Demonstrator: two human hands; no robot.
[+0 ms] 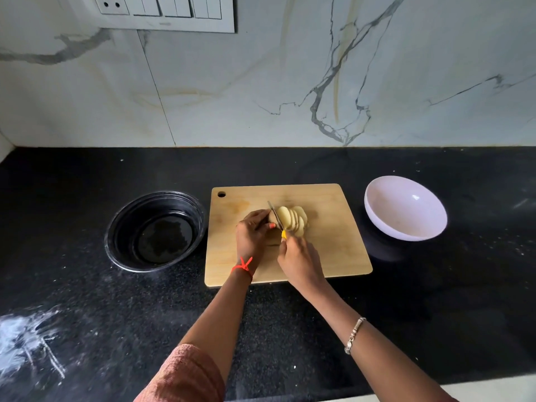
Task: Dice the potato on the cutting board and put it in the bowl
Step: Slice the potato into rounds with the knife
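A pale yellow potato [292, 219] lies in the middle of the wooden cutting board [327, 250], its right part cut into several round slices that lean to the right. My left hand [253, 234] presses down on the uncut left end of the potato. My right hand [298, 261] grips a small knife [276, 216] with a yellow handle; the blade stands in the potato between the uncut end and the slices. A white bowl [406, 208] sits on the counter to the right of the board and holds nothing.
A black round bowl [155, 230] stands left of the board on the black stone counter [290, 329]. White powder smears mark the counter's near left. A marble wall with a switch panel [165, 13] rises behind.
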